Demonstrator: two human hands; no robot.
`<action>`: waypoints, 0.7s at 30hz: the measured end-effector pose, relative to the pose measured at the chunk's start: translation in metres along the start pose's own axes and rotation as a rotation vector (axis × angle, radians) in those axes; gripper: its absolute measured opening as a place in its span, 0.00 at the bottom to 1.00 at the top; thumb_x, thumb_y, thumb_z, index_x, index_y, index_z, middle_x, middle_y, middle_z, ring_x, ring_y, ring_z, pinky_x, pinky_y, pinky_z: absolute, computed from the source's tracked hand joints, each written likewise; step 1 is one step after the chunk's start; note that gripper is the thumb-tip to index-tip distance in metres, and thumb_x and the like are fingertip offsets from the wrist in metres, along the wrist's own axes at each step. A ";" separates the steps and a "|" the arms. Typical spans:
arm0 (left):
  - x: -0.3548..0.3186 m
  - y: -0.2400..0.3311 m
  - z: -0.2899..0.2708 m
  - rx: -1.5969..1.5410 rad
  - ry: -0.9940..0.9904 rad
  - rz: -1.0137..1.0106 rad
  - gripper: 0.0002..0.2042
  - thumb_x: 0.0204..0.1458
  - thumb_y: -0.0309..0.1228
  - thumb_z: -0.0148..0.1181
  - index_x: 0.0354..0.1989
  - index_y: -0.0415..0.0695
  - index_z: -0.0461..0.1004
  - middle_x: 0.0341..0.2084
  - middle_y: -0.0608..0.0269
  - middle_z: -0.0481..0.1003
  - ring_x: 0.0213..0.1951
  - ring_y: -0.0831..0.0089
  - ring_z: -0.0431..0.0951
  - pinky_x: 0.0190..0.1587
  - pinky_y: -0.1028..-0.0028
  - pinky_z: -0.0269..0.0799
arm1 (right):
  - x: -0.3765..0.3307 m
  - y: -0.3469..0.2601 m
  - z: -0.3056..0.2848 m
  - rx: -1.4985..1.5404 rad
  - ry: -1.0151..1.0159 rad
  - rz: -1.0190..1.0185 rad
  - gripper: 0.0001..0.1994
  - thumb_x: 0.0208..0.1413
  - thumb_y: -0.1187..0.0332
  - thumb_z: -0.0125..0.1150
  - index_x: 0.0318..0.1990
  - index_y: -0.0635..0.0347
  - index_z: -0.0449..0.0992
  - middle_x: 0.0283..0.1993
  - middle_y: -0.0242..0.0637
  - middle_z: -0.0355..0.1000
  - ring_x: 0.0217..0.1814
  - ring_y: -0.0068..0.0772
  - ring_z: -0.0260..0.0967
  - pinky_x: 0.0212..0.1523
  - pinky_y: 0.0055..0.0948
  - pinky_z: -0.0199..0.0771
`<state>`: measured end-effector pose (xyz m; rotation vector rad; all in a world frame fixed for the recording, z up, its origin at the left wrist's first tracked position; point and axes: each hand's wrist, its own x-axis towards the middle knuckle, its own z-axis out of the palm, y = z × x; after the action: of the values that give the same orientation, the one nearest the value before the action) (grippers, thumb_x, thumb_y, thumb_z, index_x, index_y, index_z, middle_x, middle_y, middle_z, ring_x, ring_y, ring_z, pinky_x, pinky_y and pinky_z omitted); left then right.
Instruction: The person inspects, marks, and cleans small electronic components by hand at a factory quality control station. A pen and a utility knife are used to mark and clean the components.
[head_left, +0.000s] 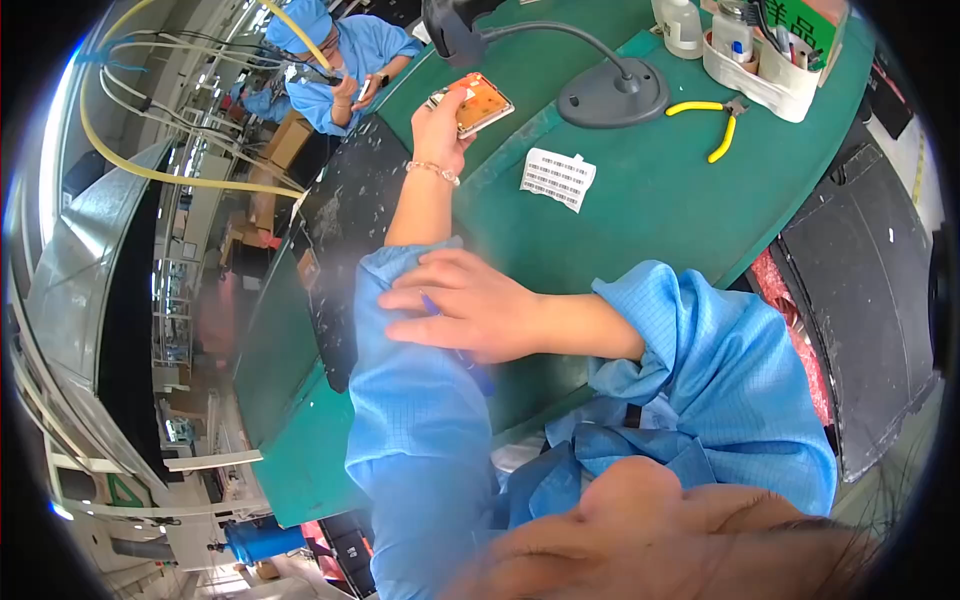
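Reaching far forward, my left hand grips a flat rectangular part with an orange face and a pale metal edge, thumb on top. A beaded bracelet circles that wrist. My right hand lies across my left forearm, its fingers over the rolled blue sleeve. A slim dark-blue stick, like a pen, is tucked between the right fingers; part of it is hidden under the hand. To the right of the orange part, a white sheet of small printed labels rests on the green mat.
A scanner on a gooseneck stand stands beyond the sheet, with yellow-handled cutters beside it. At the far right are a white holder of tools and a bottle. Across the bench sits a co-worker in blue. A yellow hose hangs left.
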<state>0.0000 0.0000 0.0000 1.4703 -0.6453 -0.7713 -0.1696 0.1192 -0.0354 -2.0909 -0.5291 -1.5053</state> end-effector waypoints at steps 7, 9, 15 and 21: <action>0.001 0.010 0.002 0.046 -0.022 -0.011 0.07 0.52 0.32 0.61 0.38 0.45 0.75 0.26 0.68 0.76 0.23 0.77 0.75 0.18 0.79 0.64 | 0.001 -0.002 0.000 -0.019 0.060 0.001 0.25 0.44 0.74 0.58 0.55 0.48 0.69 0.61 0.41 0.65 0.58 0.44 0.63 0.57 0.48 0.62; 0.005 0.012 0.000 0.050 -0.023 -0.012 0.07 0.53 0.32 0.61 0.38 0.45 0.75 0.26 0.67 0.76 0.22 0.77 0.75 0.17 0.79 0.64 | 0.001 -0.003 0.000 -0.032 0.065 0.010 0.24 0.46 0.74 0.57 0.54 0.47 0.69 0.61 0.41 0.65 0.58 0.43 0.63 0.57 0.47 0.62; 0.010 0.014 -0.001 0.085 -0.062 -0.011 0.08 0.50 0.33 0.62 0.36 0.45 0.76 0.27 0.67 0.76 0.23 0.77 0.75 0.20 0.77 0.66 | 0.001 -0.001 0.002 -0.029 0.071 0.046 0.23 0.49 0.74 0.55 0.55 0.46 0.69 0.61 0.40 0.65 0.57 0.42 0.64 0.55 0.44 0.63; 0.011 0.010 -0.002 0.076 -0.084 -0.017 0.08 0.50 0.34 0.61 0.37 0.45 0.76 0.27 0.67 0.77 0.24 0.76 0.76 0.20 0.77 0.66 | 0.000 0.002 0.004 -0.073 0.061 0.034 0.24 0.48 0.75 0.55 0.55 0.46 0.68 0.61 0.39 0.65 0.57 0.42 0.64 0.54 0.43 0.63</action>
<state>0.0088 -0.0075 0.0091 1.5202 -0.7335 -0.8327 -0.1661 0.1202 -0.0368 -2.0904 -0.4195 -1.5853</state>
